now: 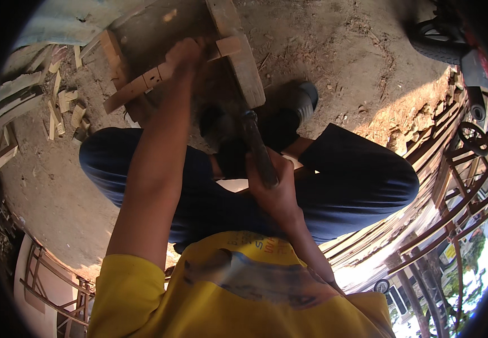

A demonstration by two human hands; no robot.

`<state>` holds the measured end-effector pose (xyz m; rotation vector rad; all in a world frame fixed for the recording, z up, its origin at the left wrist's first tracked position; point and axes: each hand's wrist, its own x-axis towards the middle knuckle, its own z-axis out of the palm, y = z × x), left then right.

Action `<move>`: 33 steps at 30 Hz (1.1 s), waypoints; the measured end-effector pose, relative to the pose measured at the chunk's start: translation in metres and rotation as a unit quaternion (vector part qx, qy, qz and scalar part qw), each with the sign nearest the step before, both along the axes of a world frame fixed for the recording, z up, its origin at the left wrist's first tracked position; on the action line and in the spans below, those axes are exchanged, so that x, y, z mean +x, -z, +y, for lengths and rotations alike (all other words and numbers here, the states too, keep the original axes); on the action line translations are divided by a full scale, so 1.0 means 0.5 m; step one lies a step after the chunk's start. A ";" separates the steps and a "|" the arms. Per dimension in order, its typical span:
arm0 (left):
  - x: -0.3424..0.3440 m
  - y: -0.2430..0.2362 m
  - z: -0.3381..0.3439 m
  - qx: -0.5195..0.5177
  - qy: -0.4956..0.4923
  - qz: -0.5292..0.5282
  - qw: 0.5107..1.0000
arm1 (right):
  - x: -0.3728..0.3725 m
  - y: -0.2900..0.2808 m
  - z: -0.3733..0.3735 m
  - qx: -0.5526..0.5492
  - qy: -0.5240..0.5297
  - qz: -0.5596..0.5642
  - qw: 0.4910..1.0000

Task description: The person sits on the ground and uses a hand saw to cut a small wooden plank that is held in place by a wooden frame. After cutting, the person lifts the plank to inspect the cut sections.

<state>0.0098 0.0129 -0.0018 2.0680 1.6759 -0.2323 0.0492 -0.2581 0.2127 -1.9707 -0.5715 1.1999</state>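
Observation:
My left hand [184, 57] reaches forward and is closed on a reddish-brown wooden slat [137, 87], with some motion blur about the fingers. Small dark slots or marks show along the slat's face. It lies crosswise between two thicker timbers, a left one [115, 56] and a pale right one [245, 73]. Nearer my lap, my right hand [273, 186] is wrapped around the dark handle of a hammer [260, 147]. The hammer's metal end points away from me, toward the right timber, and its exact shape is hard to make out.
Offcuts of wood [63, 107] litter the dirt ground at the left. Long stacked strips of wood [424, 146] lie at the right, near metal frames [464, 208]. A black wheel [435, 42] stands at the far right. My shoe [301, 101] is close behind the right timber.

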 end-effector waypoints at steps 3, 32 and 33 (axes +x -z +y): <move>0.003 0.009 -0.001 0.025 -0.001 -0.020 0.999 | -0.017 0.048 0.001 0.039 0.021 0.012 0.999; -0.003 0.026 0.002 0.027 0.023 -0.015 0.999 | -0.005 0.100 -0.015 0.039 -0.006 -0.008 0.999; -0.002 0.032 -0.001 0.025 0.034 -0.019 0.999 | 0.008 0.130 0.021 0.045 -0.009 0.004 0.999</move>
